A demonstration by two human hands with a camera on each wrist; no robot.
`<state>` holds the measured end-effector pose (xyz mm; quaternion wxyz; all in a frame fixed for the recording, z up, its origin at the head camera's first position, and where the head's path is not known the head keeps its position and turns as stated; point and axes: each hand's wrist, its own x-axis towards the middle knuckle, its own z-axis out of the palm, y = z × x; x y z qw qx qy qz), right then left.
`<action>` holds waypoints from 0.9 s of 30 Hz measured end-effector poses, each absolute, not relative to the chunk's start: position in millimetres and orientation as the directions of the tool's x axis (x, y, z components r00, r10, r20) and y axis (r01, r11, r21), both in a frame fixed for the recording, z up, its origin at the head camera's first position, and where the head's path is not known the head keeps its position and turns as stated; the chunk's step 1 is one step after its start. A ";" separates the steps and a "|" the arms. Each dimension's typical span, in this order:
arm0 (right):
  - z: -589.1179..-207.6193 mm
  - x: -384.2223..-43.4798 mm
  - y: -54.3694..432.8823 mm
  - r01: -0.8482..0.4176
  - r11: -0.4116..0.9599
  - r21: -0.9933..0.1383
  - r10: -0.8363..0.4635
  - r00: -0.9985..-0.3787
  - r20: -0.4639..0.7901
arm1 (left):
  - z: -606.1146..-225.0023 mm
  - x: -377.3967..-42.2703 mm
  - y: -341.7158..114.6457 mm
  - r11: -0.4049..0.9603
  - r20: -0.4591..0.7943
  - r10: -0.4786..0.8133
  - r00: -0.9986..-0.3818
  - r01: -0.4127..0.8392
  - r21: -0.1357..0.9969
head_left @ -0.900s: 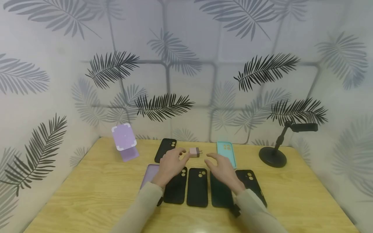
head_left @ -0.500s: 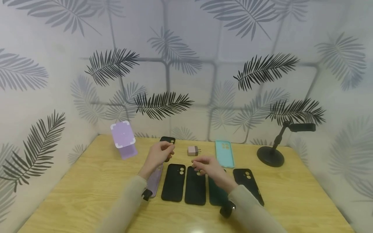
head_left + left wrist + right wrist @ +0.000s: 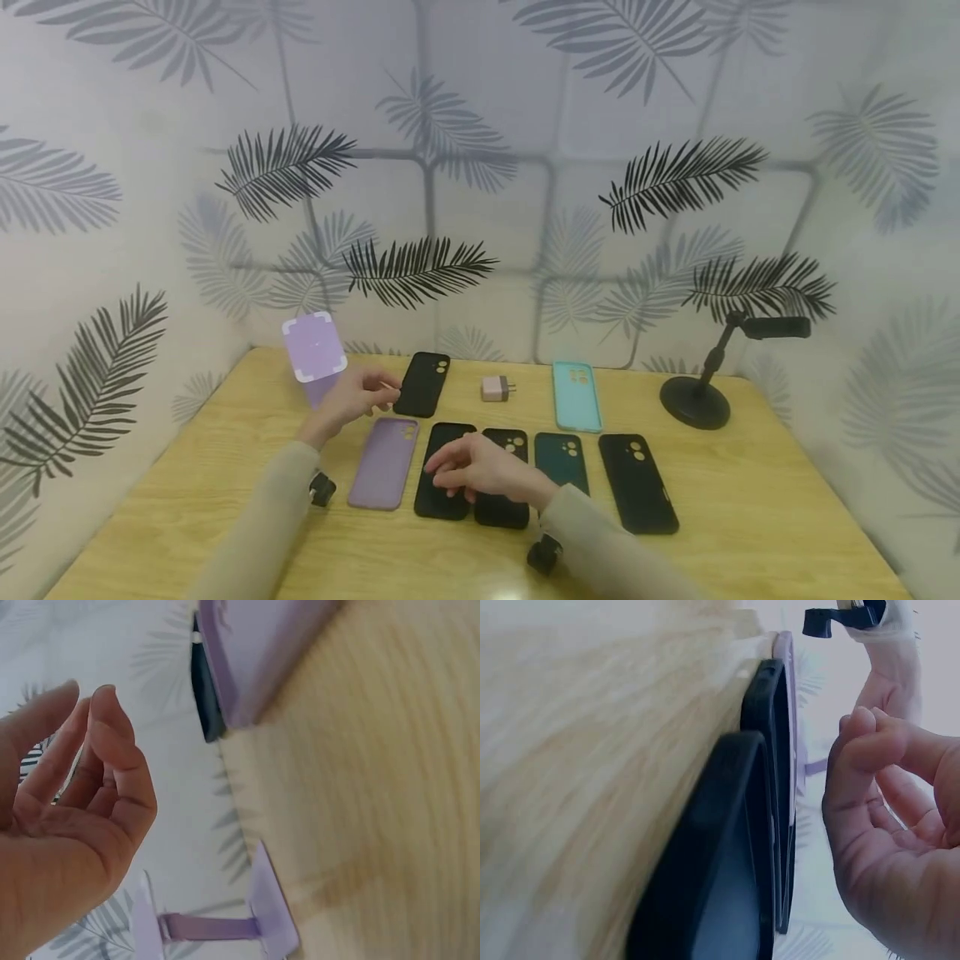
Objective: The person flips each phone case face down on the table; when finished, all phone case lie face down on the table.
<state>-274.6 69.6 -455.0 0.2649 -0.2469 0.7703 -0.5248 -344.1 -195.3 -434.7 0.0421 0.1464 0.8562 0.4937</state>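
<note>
My left hand (image 3: 352, 404) is raised with fingers loosely bent and nothing in them, between a purple phone stand (image 3: 315, 348) and a black phone case (image 3: 423, 385) in the back row. Below it in the head view lies a purple phone case (image 3: 383, 463). My right hand (image 3: 483, 468) hovers over two black phone cases, the left one (image 3: 442, 500) and the middle one (image 3: 501, 510), partly hiding both. In the right wrist view its thumb and index finger (image 3: 862, 742) come together, with no object visible there.
A dark green phone case (image 3: 558, 454) and another black phone case (image 3: 637, 483) continue the front row. Behind are a pink charger plug (image 3: 495, 388) and a turquoise phone case (image 3: 577, 397). At the right stands a black phone stand (image 3: 697, 403); a leaf-patterned wall (image 3: 480, 208) backs the table.
Both hands have moved left: the left one from beside the charger plug toward the purple stand, the right one from near the turquoise case to above the black cases. The cases stay in place.
</note>
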 end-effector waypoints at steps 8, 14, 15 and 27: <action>-455.9 -272.3 48.1 -0.140 0.344 -0.928 -0.678 -0.721 -0.142 | -447.0 -348.3 -218.4 0.516 -0.029 0.367 -0.930 0.177 0.838; -456.8 -272.0 36.8 -0.213 0.380 -0.900 -0.693 -0.711 -0.124 | -452.7 -354.6 -226.4 0.548 -0.152 0.417 -0.896 0.115 0.829; -457.4 -271.8 34.8 -0.229 0.388 -0.893 -0.698 -0.706 -0.122 | -453.7 -356.0 -227.0 0.552 -0.169 0.421 -0.891 0.104 0.827; -461.9 -270.3 15.6 -0.315 0.530 -0.787 -0.661 -0.735 -0.151 | -458.9 -366.7 -223.8 0.606 -0.253 0.340 -0.906 0.006 0.795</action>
